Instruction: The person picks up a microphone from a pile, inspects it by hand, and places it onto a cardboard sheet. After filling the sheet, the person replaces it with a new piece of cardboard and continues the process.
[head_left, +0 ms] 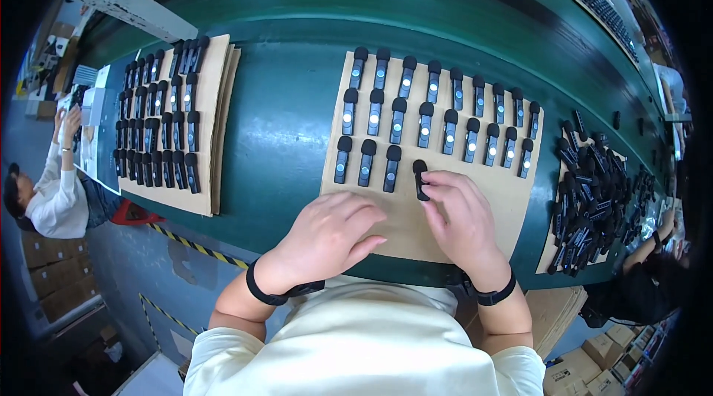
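Small black microphones with foam heads stand out in rows on a cardboard sheet (386,229) in front of me. My right hand (462,216) pinches one microphone (420,179) between thumb and fingers, at the right end of the nearest row. Whether its lower end touches the cardboard I cannot tell. My left hand (333,236) hovers over the sheet's near left edge, fingers bent and thumb apart, with nothing in it. The closest microphone (342,161) to it lies just beyond its knuckles. Many of the laid-out microphones show a pale round spot on the body.
To the left, stacked cardboard sheets (212,136) carry more rows of microphones. A loose heap of black microphones (583,207) lies on cardboard at the right. All rest on a green table (278,121). One person (56,195) works at far left, another (646,270) at far right.
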`<state>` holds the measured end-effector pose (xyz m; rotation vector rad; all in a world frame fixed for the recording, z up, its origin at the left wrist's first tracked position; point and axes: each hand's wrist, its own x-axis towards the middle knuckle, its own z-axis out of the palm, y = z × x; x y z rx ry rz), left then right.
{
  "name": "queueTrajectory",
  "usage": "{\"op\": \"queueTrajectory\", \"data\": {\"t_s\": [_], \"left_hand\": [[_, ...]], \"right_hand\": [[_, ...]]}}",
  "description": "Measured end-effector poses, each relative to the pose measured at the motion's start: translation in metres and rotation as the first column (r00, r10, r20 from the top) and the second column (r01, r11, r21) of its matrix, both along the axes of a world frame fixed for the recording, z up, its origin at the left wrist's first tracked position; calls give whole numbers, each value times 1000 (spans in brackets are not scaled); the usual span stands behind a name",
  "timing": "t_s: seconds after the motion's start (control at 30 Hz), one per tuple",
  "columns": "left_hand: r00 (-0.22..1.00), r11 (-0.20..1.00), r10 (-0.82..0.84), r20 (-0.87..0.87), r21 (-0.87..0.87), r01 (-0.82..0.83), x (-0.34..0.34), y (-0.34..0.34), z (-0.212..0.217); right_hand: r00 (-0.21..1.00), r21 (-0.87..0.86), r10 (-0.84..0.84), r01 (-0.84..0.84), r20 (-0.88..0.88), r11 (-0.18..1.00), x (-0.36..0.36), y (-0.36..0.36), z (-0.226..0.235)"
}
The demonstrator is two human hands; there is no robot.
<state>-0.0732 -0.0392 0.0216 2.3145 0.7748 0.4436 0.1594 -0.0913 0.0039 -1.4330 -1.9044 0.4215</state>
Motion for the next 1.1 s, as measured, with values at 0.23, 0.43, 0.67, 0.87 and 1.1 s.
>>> {"op": "queueTrajectory", "data": {"t_s": [0.23, 0.43, 0.67, 0.87, 1.1], "left_hand": [[994, 996, -86, -69, -29, 84, -3, -1, -9], [992, 993, -107, -64, -46, 105, 0, 2, -9], [991, 997, -79, -106, -28, 76, 3, 2, -6], [997, 997, -74, -36, 16, 75, 10, 3, -5], [987, 997, -37, 155, -66, 48, 14, 10, 3]], "right_hand": [[971, -69, 43, -27, 237, 997, -10, -7, -11], [965, -67, -39, 59, 260, 996, -10, -2, -16], [971, -70, -80, 99, 226, 993, -6, -4, -6], [936, -14, -255, 267, 244, 964, 38, -26, 19], [645, 20, -610, 679, 460, 733, 126, -90, 16]]}}
